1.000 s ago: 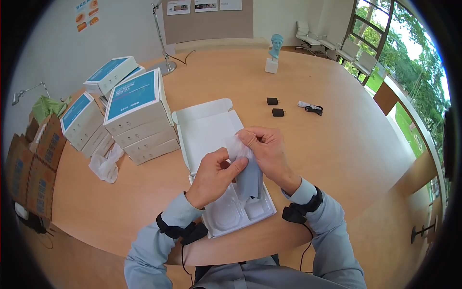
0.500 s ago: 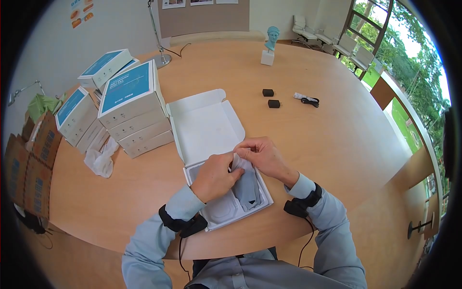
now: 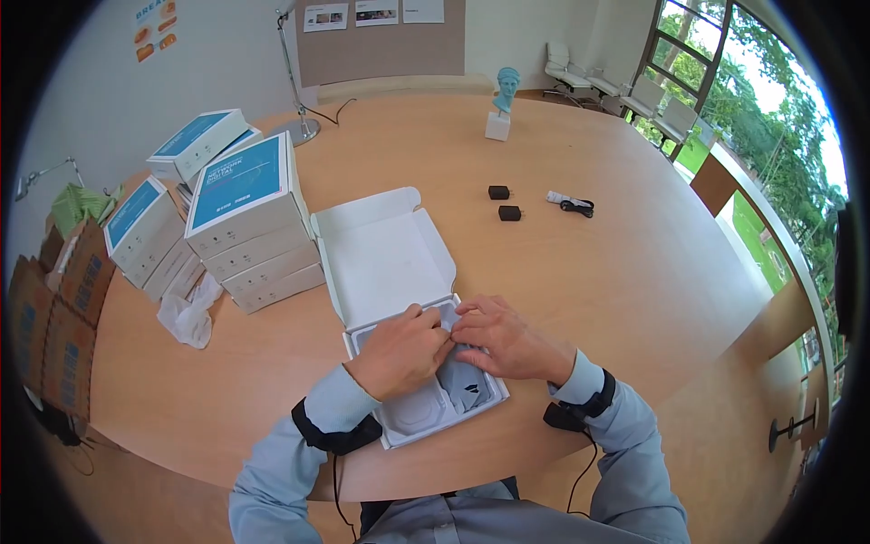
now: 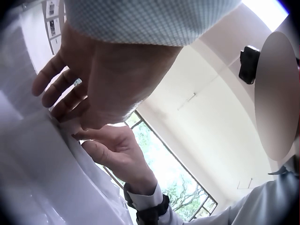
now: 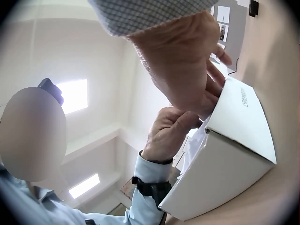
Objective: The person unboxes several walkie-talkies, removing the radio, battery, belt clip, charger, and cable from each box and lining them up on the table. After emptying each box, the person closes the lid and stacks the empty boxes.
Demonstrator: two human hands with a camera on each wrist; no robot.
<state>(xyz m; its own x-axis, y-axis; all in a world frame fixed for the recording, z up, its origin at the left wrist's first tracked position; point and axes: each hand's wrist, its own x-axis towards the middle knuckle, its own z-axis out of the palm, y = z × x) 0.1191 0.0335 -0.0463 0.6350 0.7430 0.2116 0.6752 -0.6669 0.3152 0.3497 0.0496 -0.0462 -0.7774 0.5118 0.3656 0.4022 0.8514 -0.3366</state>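
A grey pouch with small black marks, in a thin translucent plastic bag, lies in the right-hand part of the white moulded tray. The tray sits inside an open white box, whose lid is folded back. With thumb and fingertips, my left hand pinches the pouch's bag at its far end. From the other side my right hand meets it there, thumb and forefinger at the same bag. The two hands' fingertips come together low at the box, and in the right wrist view its wall partly hides the right fingers.
Stacked white boxes with blue tops stand to the left, beside a crumpled plastic bag. Two black plug adapters and a coiled cable lie farther back. A blue bust and a lamp stand behind.
The hands have lowered the grey pouch from above the box into the tray's right-hand part. My right fingers have come down and spread more over its far end.
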